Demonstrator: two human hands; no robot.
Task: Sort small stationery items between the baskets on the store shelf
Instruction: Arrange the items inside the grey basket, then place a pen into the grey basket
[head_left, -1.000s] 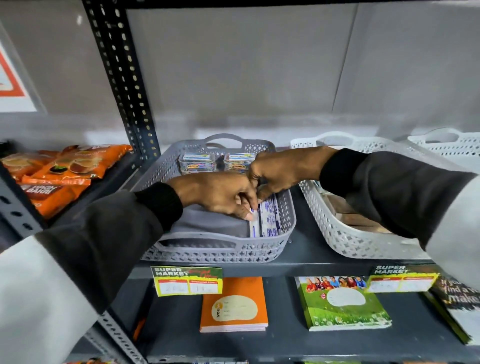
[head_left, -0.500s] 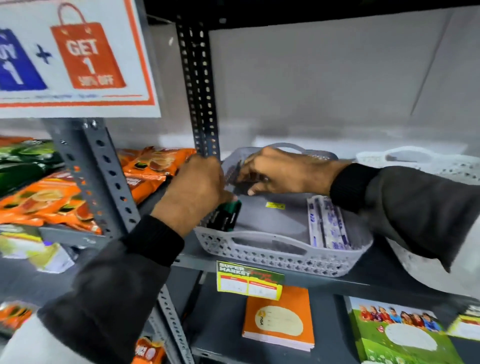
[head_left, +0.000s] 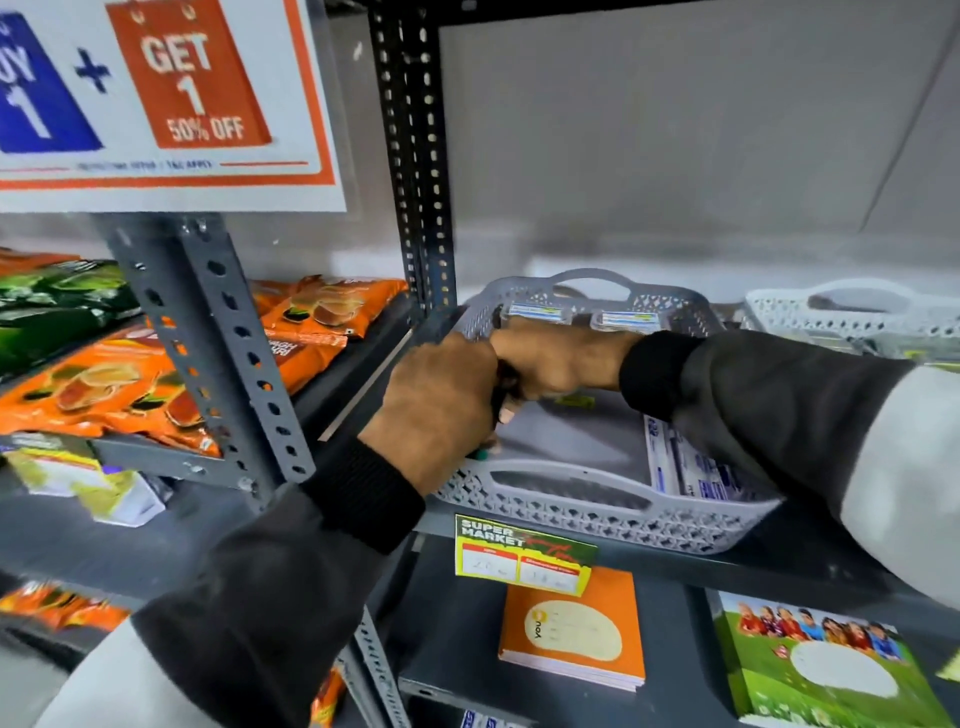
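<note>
A grey lattice basket (head_left: 597, 491) sits on the shelf in the middle. My left hand (head_left: 436, 405) is over its left end, closed on a dark pack whose green tip (head_left: 480, 455) pokes out below the fingers. My right hand (head_left: 563, 358) reaches across from the right and presses against the left hand. Its fingers are curled on the dark pack's upper part (head_left: 503, 382); most of the pack is hidden. White-and-blue flat packets (head_left: 691, 467) lie at the basket's right end. Two small clear boxes (head_left: 537, 312) stand along its back wall.
A white basket (head_left: 852, 312) stands to the right. A perforated steel upright (head_left: 228, 364) rises just left of my left hand, with orange snack packs (head_left: 119, 384) behind it. A price tag (head_left: 522, 553) hangs under the grey basket. Notebooks (head_left: 571, 629) lie on the shelf below.
The view has shifted left since a second ago. My hands have come together at the grey basket's left end; half a second ago they were apart, the left holding a dark green-ended pack.
</note>
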